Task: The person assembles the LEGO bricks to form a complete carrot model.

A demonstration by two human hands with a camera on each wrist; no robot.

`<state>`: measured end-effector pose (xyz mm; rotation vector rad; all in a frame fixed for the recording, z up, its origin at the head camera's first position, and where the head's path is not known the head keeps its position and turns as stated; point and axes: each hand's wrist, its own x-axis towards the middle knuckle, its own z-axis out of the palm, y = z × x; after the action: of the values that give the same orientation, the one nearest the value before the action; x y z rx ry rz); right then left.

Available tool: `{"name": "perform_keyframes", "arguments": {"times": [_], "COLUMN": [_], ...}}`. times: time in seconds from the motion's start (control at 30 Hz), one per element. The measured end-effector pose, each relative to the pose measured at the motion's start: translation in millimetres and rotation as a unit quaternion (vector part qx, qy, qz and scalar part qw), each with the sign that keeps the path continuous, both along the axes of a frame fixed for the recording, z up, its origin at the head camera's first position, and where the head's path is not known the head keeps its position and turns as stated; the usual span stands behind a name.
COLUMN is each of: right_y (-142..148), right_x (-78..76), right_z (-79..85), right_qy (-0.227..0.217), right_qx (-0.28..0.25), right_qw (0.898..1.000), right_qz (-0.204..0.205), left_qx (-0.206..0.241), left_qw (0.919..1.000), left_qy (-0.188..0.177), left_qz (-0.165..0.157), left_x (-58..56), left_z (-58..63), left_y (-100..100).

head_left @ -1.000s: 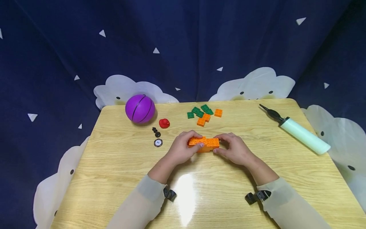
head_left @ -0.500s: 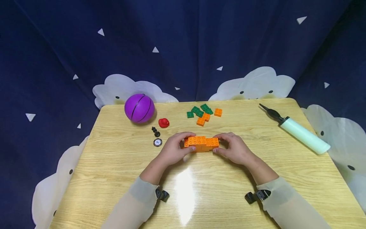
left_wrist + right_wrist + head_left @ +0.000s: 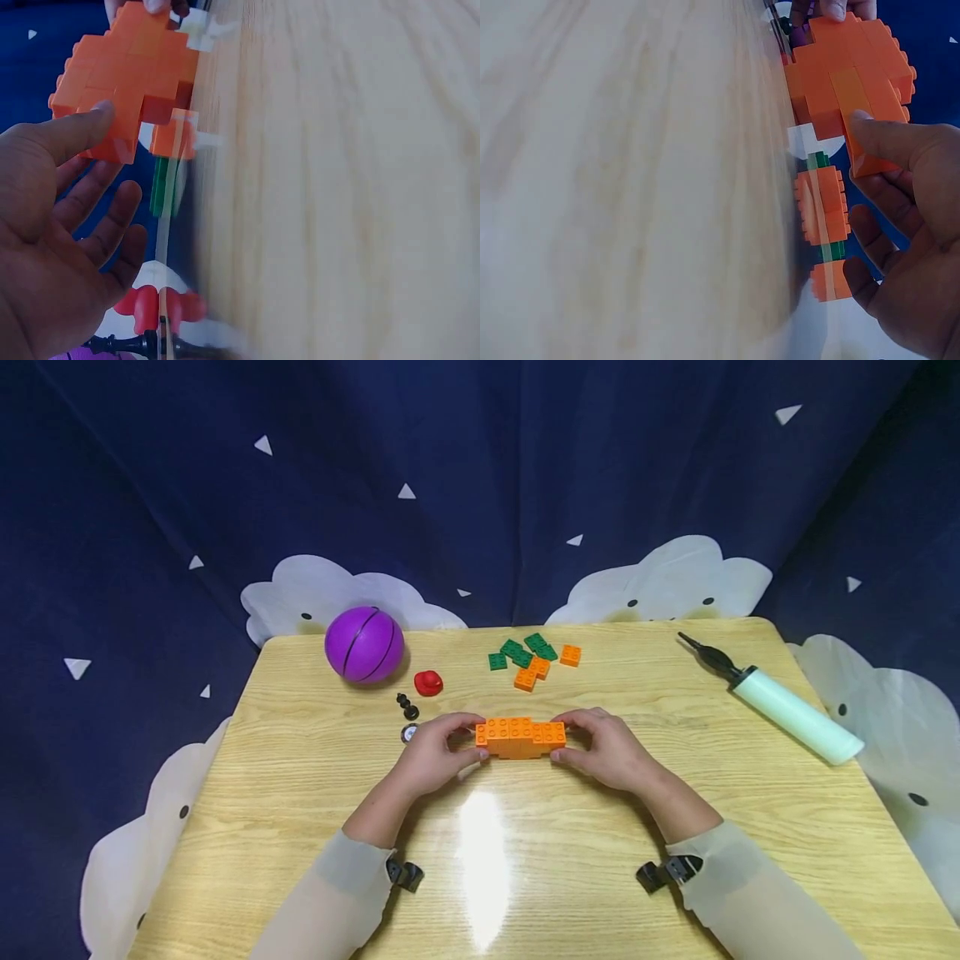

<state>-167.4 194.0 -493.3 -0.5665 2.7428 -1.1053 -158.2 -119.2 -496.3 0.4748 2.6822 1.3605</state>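
Observation:
An orange toy brick assembly (image 3: 519, 739), built from several joined bricks with stepped ends, is held between both hands near the table's middle. My left hand (image 3: 432, 754) pinches its left end, thumb on the near face and fingers behind. At the opposite end my right hand (image 3: 609, 748) pinches it the same way. In the left wrist view the assembly (image 3: 124, 71) shows a stepped outline, with the left thumb pressed on its flat side. The right wrist view shows the right thumb on the assembly (image 3: 847, 82) too, the other fingers loosely bent below it.
Loose green bricks (image 3: 517, 651) and orange bricks (image 3: 526, 679) lie behind the hands. To the left are a purple ball (image 3: 364, 644), a red hat-shaped toy (image 3: 428, 682), a black chess piece (image 3: 407, 706) and a poker chip (image 3: 408, 732). A hand pump (image 3: 795, 714) lies at the right.
My left hand has slid left along the assembly from its top to its left end, uncovering more of it. The assembly has shifted slightly left; my right hand keeps its pinch.

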Motion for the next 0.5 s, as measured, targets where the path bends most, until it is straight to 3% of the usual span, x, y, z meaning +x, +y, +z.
{"name": "perform_keyframes", "arguments": {"times": [0.3,0.5], "right_y": [4,4], "right_x": [-13.1,-25.7], "right_z": [7.9,2.5], "right_qy": [-0.029,-0.024], "right_qx": [-0.003,-0.019], "right_qw": [0.998,0.999], "right_qz": [0.048,0.040], "left_qx": [-0.002,0.004], "left_qw": [1.0000,1.0000], "left_qy": [0.001,-0.005], "left_qz": [0.000,-0.002], "left_x": [-0.1,0.0], "left_z": [-0.6,-0.9], "left_y": [-2,-3]}}
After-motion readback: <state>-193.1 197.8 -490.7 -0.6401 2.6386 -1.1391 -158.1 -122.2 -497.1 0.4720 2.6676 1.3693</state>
